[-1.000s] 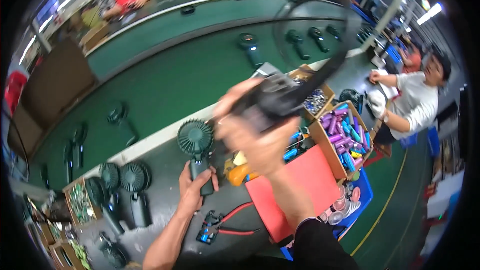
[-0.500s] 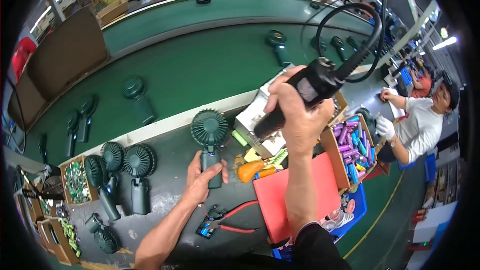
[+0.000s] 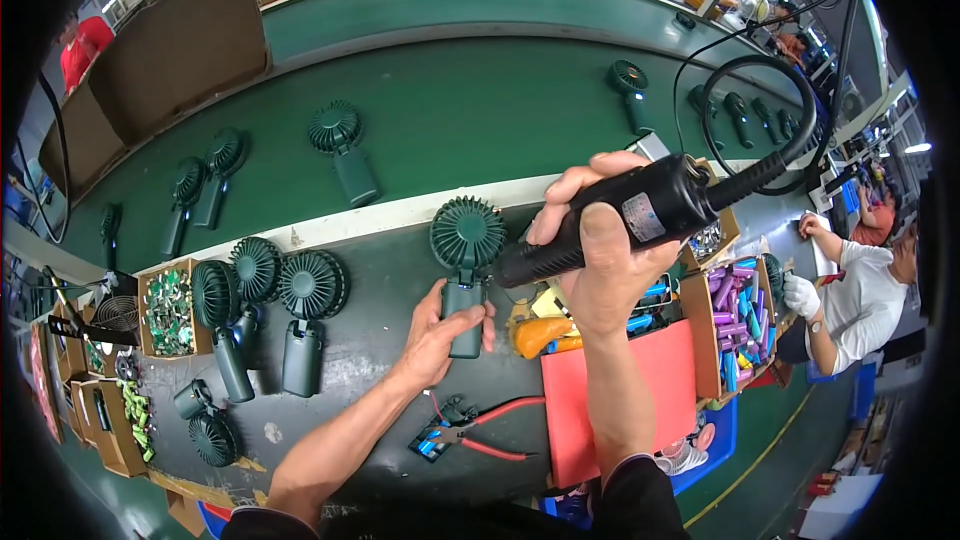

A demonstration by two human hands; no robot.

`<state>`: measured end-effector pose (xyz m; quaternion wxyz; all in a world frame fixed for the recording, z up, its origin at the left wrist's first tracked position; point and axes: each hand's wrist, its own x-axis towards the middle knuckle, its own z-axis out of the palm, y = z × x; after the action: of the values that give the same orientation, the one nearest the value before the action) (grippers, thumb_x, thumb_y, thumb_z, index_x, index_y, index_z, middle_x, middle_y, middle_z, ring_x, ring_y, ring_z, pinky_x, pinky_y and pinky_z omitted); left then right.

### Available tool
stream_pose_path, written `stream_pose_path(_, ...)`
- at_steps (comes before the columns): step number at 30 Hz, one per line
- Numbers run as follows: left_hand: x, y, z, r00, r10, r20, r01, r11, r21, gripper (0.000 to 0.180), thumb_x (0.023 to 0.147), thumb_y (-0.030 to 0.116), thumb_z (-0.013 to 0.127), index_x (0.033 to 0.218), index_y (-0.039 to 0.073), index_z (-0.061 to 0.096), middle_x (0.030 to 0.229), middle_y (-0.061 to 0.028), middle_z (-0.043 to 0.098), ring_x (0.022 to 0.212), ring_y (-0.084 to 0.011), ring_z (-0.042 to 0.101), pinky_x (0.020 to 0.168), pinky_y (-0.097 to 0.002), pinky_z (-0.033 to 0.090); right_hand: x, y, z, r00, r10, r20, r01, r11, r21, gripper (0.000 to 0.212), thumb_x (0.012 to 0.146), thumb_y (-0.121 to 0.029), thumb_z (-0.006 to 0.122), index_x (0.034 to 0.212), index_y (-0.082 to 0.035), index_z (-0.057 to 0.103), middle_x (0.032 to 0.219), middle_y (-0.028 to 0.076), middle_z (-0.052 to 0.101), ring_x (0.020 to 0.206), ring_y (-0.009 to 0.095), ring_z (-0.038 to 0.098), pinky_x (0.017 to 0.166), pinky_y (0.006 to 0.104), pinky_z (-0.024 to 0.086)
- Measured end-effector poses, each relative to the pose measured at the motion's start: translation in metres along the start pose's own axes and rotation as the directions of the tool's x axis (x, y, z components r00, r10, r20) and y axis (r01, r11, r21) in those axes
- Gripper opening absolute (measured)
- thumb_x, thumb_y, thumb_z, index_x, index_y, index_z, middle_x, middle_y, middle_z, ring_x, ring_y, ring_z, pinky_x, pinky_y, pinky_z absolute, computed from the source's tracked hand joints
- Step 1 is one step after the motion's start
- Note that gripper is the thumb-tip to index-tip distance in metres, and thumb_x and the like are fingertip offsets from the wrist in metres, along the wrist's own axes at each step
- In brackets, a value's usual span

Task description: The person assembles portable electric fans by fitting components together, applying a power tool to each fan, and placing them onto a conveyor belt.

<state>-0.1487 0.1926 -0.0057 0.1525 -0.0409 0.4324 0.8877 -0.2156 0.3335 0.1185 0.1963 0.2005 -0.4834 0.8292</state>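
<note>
My left hand (image 3: 438, 342) is closed round the handle of a dark green handheld fan (image 3: 468, 238), its round grille toward the far side of the bench. In my right hand (image 3: 615, 275) is a black electric screwdriver (image 3: 645, 208) with a thick cable, held tilted low. Its front end sits right beside the fan's neck; whether the tip touches cannot be made out. Nearer me lie red-handled cutting pliers (image 3: 500, 423), their jaws over a small dark part (image 3: 432, 440) with blue on it. An orange-yellow rounded object (image 3: 543, 336) lies below the screwdriver.
Several green fans (image 3: 312, 285) stand at the left, beside a box of circuit boards (image 3: 168, 312). A green conveyor belt (image 3: 480, 90) carries more fans. At right are a red sheet (image 3: 620, 390), a carton of purple and blue cells (image 3: 708, 340), and a white-gloved co-worker (image 3: 870, 295).
The screwdriver has come closer to the fan, its front end now beside the fan's neck. My left hand keeps its hold on the fan. The whole view has shifted.
</note>
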Motion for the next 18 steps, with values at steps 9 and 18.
stream_pose_path(9, -0.002, -0.001, -0.001, 1.0, -0.019, -0.008, 0.019, 1.0, 0.0, 0.034, 0.087, 0.005, 0.06, 0.115, -0.003, 0.042, 0.091, -0.014, 0.062, 0.071, -0.0203, 0.063, 0.066, -0.0345, 0.053, -0.003, 0.012, -0.009, 0.992, -0.038, 0.121, 0.051, 0.993, -0.103, 0.035, 0.089, -0.01, 0.064, 0.117, 0.002, 0.047, 0.086, 0.02, 0.062, 0.058, 0.021, 0.06, 0.052, 0.0321, 0.054)
stream_pose_path(18, 0.001, -0.003, -0.011, 0.999, -0.035, -0.002, 0.035, 0.996, 0.076, 0.071, 0.087, 0.009, 0.063, 0.135, -0.016, 0.017, 0.084, -0.0144, 0.064, 0.068, -0.0198, 0.062, 0.073, -0.0314, 0.049, -0.008, 0.023, 0.005, 0.997, 0.07, 0.022, -0.066, 0.988, -0.137, 0.029, 0.08, 0.004, 0.06, 0.107, 0.002, 0.05, 0.077, 0.014, 0.062, 0.056, 0.017, 0.06, 0.052, 0.029, 0.052)
